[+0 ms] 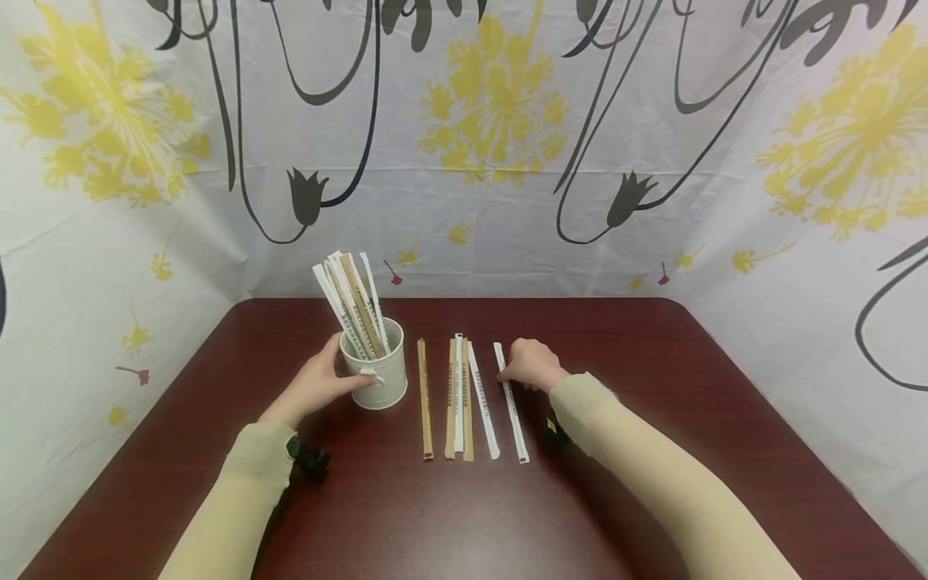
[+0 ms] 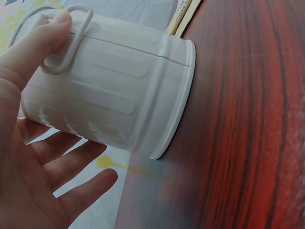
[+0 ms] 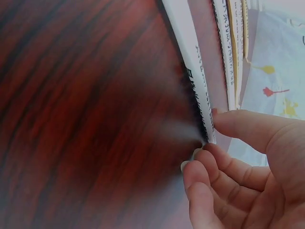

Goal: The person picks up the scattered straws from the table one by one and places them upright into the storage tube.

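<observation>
My left hand (image 1: 313, 385) holds a small white metal bucket (image 1: 387, 380), thumb by its wire handle (image 2: 76, 45) and fingers along the far side. Several paper-wrapped chopsticks (image 1: 357, 302), white and tan, lean out of its top. On the table's right, my right hand (image 1: 535, 365) pinches the upper part of a white paper-wrapped chopstick packet (image 1: 515, 419) between thumb and fingers. Printed characters run along this packet (image 3: 194, 62) in the right wrist view. It lies on or very close to the tabletop; which one I cannot tell.
Between the hands lie a lone tan packet (image 1: 424, 403), a close group of tan and white packets (image 1: 459, 403), and a slanted white packet (image 1: 484, 411). All rest on the dark red wooden table (image 1: 406, 515). A patterned white cloth (image 1: 464, 242) hangs behind and beside it.
</observation>
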Available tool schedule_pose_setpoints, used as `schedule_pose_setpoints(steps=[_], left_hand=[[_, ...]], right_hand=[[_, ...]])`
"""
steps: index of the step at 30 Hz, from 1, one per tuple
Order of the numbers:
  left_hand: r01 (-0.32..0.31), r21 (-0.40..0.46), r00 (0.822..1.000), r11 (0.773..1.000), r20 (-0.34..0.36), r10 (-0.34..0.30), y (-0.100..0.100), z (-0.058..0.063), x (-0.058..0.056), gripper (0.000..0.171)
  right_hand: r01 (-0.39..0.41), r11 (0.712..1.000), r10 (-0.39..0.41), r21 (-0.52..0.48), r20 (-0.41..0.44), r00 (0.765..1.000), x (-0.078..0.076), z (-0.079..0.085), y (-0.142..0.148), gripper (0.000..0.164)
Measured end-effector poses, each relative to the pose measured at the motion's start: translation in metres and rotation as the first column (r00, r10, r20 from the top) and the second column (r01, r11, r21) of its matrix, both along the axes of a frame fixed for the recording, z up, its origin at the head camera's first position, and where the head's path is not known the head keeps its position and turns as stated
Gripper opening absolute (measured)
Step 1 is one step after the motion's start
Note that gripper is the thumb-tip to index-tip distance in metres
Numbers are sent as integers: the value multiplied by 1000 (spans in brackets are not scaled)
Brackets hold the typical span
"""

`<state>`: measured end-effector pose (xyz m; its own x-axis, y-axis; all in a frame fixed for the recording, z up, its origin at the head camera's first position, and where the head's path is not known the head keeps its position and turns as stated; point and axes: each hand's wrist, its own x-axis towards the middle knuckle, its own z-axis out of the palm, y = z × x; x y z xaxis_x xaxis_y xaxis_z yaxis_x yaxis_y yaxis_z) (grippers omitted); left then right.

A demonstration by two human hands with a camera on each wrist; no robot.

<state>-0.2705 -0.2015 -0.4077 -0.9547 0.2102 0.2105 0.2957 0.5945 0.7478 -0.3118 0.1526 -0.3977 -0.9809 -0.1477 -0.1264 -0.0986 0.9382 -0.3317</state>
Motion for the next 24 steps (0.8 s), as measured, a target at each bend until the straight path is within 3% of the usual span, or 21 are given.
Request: schedule_pose_setpoints(steps=[13, 24], left_hand=[[1, 0, 1000, 1000, -7, -1, -1, -1, -1, 88], [4, 9, 1000, 1000, -11, -4, -1, -1, -1, 88]], right_hand=[[33, 993, -22, -110, 99, 995, -8, -11, 5, 30], [64, 976, -32, -210, 152, 988, -6, -10, 6, 27]])
